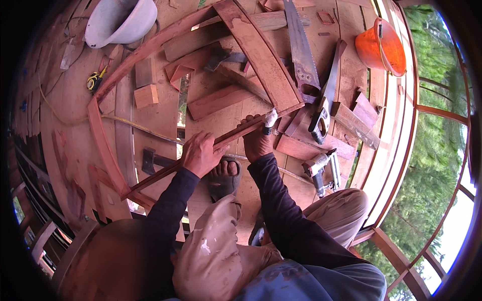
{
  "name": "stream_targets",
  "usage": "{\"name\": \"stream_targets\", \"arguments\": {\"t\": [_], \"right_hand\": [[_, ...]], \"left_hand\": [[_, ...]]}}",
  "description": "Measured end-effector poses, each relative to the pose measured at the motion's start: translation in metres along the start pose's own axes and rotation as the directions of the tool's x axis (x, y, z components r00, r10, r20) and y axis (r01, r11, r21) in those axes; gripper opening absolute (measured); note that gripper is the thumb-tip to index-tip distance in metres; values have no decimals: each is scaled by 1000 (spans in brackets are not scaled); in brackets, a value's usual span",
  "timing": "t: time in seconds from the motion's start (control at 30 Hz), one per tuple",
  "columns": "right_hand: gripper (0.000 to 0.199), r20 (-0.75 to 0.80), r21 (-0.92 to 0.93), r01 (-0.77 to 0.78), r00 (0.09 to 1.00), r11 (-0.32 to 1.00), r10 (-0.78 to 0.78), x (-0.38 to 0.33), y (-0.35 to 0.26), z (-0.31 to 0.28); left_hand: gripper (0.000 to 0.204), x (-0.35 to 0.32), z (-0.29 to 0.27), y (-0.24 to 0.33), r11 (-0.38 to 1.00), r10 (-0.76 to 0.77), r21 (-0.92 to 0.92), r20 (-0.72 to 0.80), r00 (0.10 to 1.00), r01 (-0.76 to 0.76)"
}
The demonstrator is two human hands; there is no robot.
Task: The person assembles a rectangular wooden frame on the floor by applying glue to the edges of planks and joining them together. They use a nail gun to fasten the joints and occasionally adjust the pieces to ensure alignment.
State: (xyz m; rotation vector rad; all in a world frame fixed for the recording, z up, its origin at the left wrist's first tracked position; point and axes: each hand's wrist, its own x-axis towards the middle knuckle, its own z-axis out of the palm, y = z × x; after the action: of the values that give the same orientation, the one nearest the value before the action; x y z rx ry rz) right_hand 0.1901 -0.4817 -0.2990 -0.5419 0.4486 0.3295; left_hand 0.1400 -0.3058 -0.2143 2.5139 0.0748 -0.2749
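A large reddish wooden frame [257,52], made of several boards joined at angles, stands on the plank floor before me. My left hand [200,153] is closed around its near board, fingers over the top edge. Farther right along that board, my right hand [257,142] is also closed, with its fingertips curled over the edge. Beside the right hand, against the frame's right corner, is a small item with a white end [270,118] and a dark lower part; its kind is unclear. Below the board, my sandalled foot [223,173] rests between the hands.
Two handsaws [303,55] and a nail gun [321,168] lie at right, near wood offcuts [356,125]. An orange bucket [369,47] stands far right, a white tub [120,22] far left. A tape measure [95,80], a hose [143,129] and a dark-headed tool [149,161] lie left.
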Motion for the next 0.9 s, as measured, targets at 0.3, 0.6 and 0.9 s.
{"name": "stream_targets", "arguments": {"t": [0.3, 0.6, 0.9], "right_hand": [[45, 27, -96, -30, 999, 995, 33, 1, -9, 2], [47, 62, -202, -57, 996, 978, 71, 1, -12, -14], [45, -121, -866, -39, 984, 499, -131, -49, -80, -57]], "left_hand": [[28, 34, 15, 35, 996, 87, -16, 30, 996, -86], [28, 36, 28, 26, 997, 83, -9, 60, 995, -82], [29, 38, 47, 13, 988, 151, -16, -8, 988, -152]]}}
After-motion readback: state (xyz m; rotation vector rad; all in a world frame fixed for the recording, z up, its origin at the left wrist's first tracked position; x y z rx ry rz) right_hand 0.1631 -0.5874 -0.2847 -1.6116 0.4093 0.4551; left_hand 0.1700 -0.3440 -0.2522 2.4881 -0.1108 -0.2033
